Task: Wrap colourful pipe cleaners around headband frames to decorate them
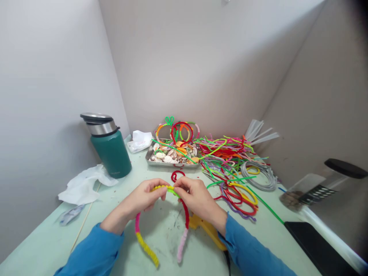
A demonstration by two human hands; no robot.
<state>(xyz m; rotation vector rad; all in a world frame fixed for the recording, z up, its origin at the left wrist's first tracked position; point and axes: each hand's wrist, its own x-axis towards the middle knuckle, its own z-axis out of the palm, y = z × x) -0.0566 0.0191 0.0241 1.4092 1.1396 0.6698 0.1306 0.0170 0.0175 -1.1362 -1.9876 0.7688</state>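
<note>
A headband (147, 247) wrapped in coloured pipe cleaners arches between my two hands, its ends pointing toward me. Yellow, pink, lime green, red and pale pink sections show along it. My left hand (147, 194) pinches the yellow stretch near the top of the arch. Close beside it, my right hand (197, 196) has thumb and fingers closed on the lime green part. Under my right wrist lies a yellow glue gun (205, 230), partly hidden by the arm. Just beyond my hands, a curled red pipe cleaner (178, 174) rests on the table.
A metal tray (161, 164) of seashells stands at the back, with wrapped hoops (181, 133) behind. Loose pipe cleaners (227, 149), scissors (244, 203) and a grey wire coil (267, 178) lie right. Left are a green bottle (110, 153) and tissue (83, 184); a black phone-like slab (313, 245) lies near right.
</note>
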